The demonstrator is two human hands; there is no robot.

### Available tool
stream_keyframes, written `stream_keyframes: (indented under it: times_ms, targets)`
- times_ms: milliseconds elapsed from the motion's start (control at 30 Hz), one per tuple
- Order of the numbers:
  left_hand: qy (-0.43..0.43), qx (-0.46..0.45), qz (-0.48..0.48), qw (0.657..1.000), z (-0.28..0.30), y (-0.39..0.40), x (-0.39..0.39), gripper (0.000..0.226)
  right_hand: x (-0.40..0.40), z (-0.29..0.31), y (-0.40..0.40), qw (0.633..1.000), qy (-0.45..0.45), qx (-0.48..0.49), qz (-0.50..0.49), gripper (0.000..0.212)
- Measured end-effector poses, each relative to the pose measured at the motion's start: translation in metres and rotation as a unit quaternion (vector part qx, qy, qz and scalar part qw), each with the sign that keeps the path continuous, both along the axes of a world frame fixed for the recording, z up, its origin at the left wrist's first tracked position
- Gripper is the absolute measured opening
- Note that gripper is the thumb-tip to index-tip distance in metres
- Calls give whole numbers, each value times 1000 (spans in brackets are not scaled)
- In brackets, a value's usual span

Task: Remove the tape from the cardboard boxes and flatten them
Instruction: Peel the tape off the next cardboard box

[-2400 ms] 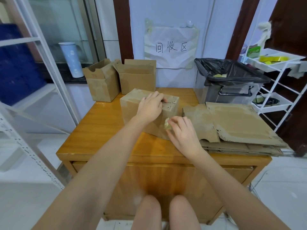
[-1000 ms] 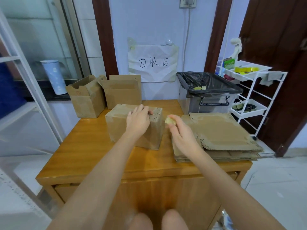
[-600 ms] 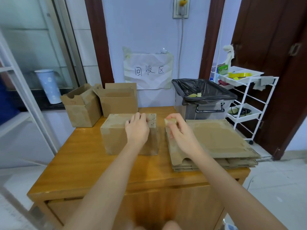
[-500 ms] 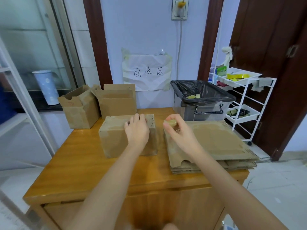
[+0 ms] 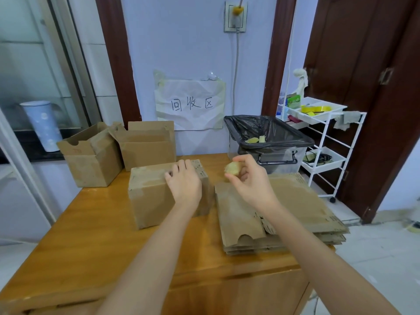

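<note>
A wooden tabletop (image 5: 95,235) stands against a pale wall with a taped paper sign (image 5: 190,105). At its middle sits a closed cardboard box (image 5: 152,196); the person's left hand (image 5: 185,186) rests on the box's top, fingers fairly straight. The right hand (image 5: 248,181), raised above the stack of flattened boxes (image 5: 302,210) on the right side, pinches a crumpled yellowish wad of tape (image 5: 232,169) in curled fingers. Two open boxes (image 5: 91,160) stand at the far left corner. A bin (image 5: 276,144) lined with a black bag sits at the far right corner, tape scraps inside.
</note>
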State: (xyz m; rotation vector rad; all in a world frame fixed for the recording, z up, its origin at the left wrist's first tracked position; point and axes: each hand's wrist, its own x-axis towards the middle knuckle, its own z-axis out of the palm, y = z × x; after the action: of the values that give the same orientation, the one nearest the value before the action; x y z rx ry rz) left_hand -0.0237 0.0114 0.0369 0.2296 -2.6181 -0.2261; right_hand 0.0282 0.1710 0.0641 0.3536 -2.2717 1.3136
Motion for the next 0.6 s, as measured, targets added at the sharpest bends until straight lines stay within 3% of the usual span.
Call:
stream_keyframes:
  times_ms: [133,233,400,600]
  targets:
    - [1,4,-8,1000,-2,9,-12,23,-11,5,9,999,52,-5,6,40]
    - [1,21,-9,1000,-1,16,-22,44,-22,8,16,998,10,-55,21,44]
    - [-43,30,-19,998,4,22,-43,45,-36,21,23,988,-42,-144,31,43]
    - [-43,13,-25,999,4,26,-59,49,-63,39,41,987,-66,-143,25,57]
